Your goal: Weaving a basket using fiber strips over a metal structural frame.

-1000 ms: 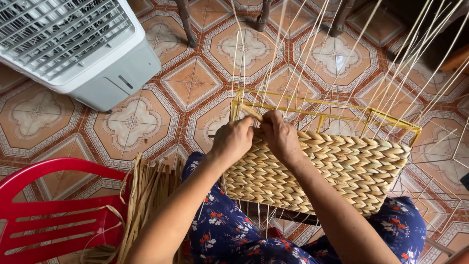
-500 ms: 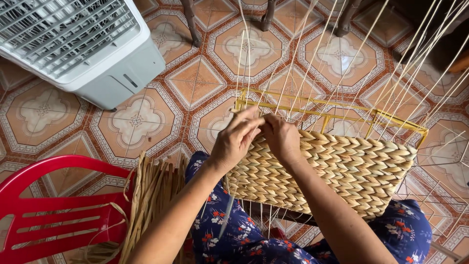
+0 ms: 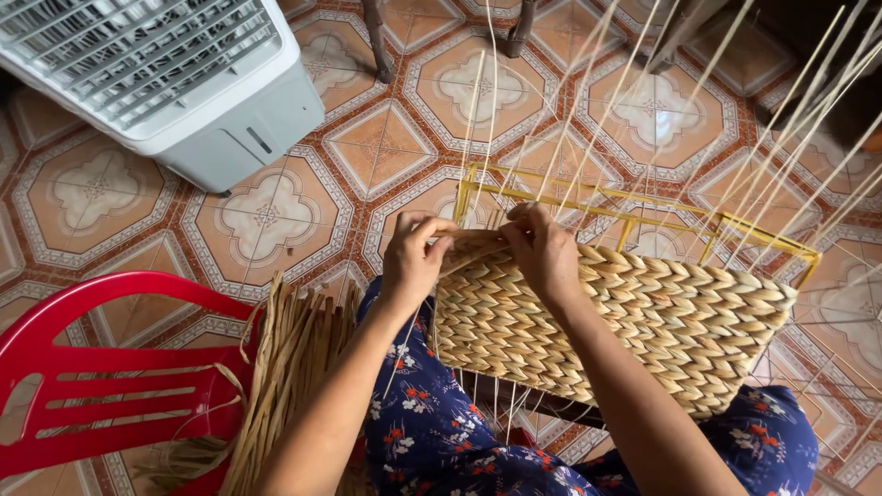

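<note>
Weaving step in hand: left hand and right hand, fingers pinched shut on a strand at the top left edge of the basket on the lap, yellow frame behind; next likely needs tucking strand between uprights.

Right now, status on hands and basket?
Both hands on the weave's top edge: left hand, right hand pinching a strand. Woven basket on yellow frame. Nothing blocking.

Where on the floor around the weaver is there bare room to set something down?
Bare tile lies between the white fan unit and the yellow frame. It is crowded at the woven panel, the straw bundle and the red chair.
</note>
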